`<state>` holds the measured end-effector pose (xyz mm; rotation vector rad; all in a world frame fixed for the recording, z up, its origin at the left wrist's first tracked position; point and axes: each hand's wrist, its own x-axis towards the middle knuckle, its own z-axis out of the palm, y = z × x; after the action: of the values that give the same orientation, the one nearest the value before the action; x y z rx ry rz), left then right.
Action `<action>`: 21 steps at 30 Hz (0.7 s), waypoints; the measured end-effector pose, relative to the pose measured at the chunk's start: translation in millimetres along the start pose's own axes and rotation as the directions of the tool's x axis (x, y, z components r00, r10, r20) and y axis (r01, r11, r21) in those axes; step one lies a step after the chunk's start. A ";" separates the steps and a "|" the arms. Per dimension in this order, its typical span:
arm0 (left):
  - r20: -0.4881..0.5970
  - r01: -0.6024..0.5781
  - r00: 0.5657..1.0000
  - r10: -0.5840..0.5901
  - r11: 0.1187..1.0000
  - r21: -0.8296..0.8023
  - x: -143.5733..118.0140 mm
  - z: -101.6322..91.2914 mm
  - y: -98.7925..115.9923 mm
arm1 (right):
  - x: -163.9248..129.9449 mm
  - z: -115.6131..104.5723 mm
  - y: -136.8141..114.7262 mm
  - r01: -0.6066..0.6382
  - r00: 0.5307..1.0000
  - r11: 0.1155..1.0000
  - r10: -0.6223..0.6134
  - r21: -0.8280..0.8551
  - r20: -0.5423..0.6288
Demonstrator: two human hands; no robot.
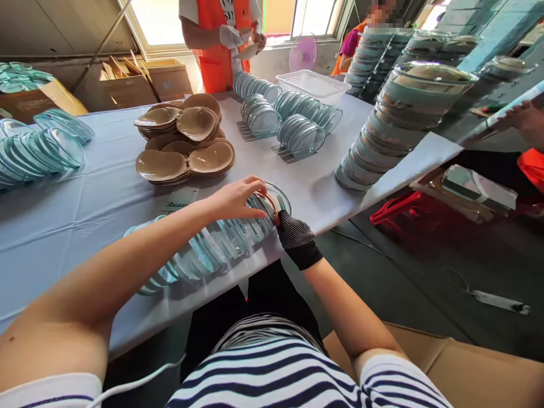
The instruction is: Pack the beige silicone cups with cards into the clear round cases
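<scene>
My left hand (240,198), bare, arches over the right end of a row of clear plastic cases (212,246), its thumb and fingers apart. In a black dotted glove, my right hand (296,235) is closed on the near edge of a clear round plastic case (285,198) at that end. Something brown, like a bra cup, shows inside this case, partly hidden by my fingers. Beyond my left forearm lie stacked brown bra cups (185,161), joined in pairs. Whether my left fingertips touch the case, I cannot tell.
More clear cases (300,136) stand in rows across the white-covered table (106,141). Tall stacks of filled cases (382,133) lean at the right edge. A white basket (312,83) sits at the back. A co-worker in an orange vest (212,56) stands opposite, holding pale pieces.
</scene>
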<state>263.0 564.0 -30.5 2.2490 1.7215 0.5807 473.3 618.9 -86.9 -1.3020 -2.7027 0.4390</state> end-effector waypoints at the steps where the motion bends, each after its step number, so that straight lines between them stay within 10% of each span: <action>1: 0.008 -0.003 1.000 0.002 1.000 0.006 0.1 -1.2 -0.7 | 1.0 0.5 -2.0 -0.002 1.000 1.000 0.003 -0.022 0.026; 10: -0.008 -0.119 0.993 0.120 0.991 0.062 5.2 -1.3 -1.7 | 7.4 1.2 12.4 0.057 0.993 0.938 -0.087 0.343 0.075; 16: 0.012 -0.072 0.997 0.071 0.995 0.065 7.8 -1.4 -1.4 | 10.4 30.4 19.0 0.051 0.998 0.525 -0.054 0.849 -0.026; 21: 0.065 -0.092 0.994 0.089 0.994 0.054 10.6 -4.4 3.4 | 7.3 24.8 19.4 0.052 0.993 0.449 -0.120 0.892 0.002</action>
<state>266.3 573.0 -23.4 2.3681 1.6331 0.4803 477.7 630.9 -116.6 -0.7802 -1.9206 1.6312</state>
